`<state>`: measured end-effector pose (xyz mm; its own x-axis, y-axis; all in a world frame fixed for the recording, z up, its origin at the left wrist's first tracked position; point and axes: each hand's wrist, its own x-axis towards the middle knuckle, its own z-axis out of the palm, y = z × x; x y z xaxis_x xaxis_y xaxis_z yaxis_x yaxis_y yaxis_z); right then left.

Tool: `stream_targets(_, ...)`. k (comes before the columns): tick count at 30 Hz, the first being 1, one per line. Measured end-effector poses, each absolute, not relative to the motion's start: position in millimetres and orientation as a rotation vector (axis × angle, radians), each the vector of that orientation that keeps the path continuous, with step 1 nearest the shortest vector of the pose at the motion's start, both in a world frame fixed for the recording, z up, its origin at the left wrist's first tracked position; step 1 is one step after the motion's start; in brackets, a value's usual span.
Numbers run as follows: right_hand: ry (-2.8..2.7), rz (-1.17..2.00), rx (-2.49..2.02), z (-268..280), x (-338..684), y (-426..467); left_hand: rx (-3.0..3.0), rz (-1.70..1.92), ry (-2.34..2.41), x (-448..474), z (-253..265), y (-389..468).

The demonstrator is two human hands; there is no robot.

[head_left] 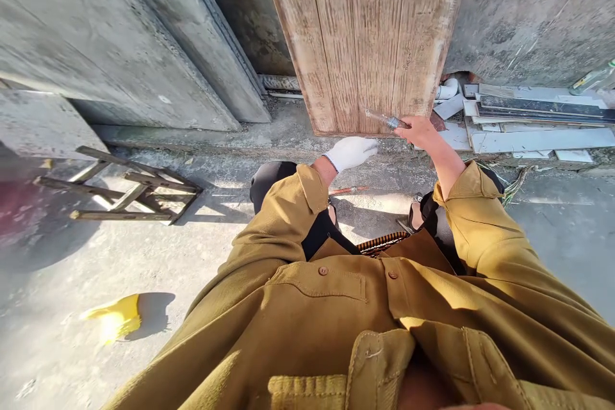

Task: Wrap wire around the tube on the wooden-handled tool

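Note:
My right hand [414,131] is bare and closed around the handle of a narrow tool [384,119]. Its grey, coil-wrapped neck sticks out to the left and ends in a thin, pale tip; I cannot make out its exact kind. That tip lies over the lower part of an upright wooden plank panel [365,45] with worn, streaked brown boards. A white knitted glove covers my left hand [353,152], which is just below the panel's bottom edge, fingers stretched out to the right and holding nothing visible.
Grey slabs [120,32] lean against the wall at left. A wooden stool [134,189] lies on its side on the concrete, with a yellow object [118,317] nearer me. Stacked strips and boards [542,118] lie on the ledge at right. An orange-red stick [350,190] rests between my feet.

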<state>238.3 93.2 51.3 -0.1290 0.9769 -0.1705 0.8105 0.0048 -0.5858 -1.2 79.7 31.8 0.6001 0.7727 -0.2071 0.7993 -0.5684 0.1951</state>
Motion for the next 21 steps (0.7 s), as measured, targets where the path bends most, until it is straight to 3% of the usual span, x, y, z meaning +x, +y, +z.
stream_targets(3,-2.316,0.659,-1.986,53.2,230.9,87.6,2.671,-0.189,1.258,-1.3,32.1,80.4)
stream_targets(5,-2.481,0.757,-1.99,52.6,224.8,83.2,2.743,-0.234,1.223,-0.6,31.0,80.6)
stream_targets(8,-2.634,1.221,-1.833,54.5,224.0,76.5,2.737,-0.223,1.132,-1.5,28.6,81.1)
stream_targets(11,-2.597,1.815,-1.417,63.8,237.2,71.7,2.507,0.006,0.909,-5.8,25.5,81.2)
stream_targets(12,-2.525,1.874,-1.32,67.4,243.3,70.9,2.386,0.095,0.847,-7.4,24.3,80.9)
stream_targets(16,-1.975,1.552,-1.218,71.8,261.0,75.0,2.018,0.326,0.824,-10.4,17.5,78.1)
stream_targets(21,-1.546,1.228,-1.512,51.9,257.8,88.3,2.141,0.209,0.797,-2.2,7.5,72.4)
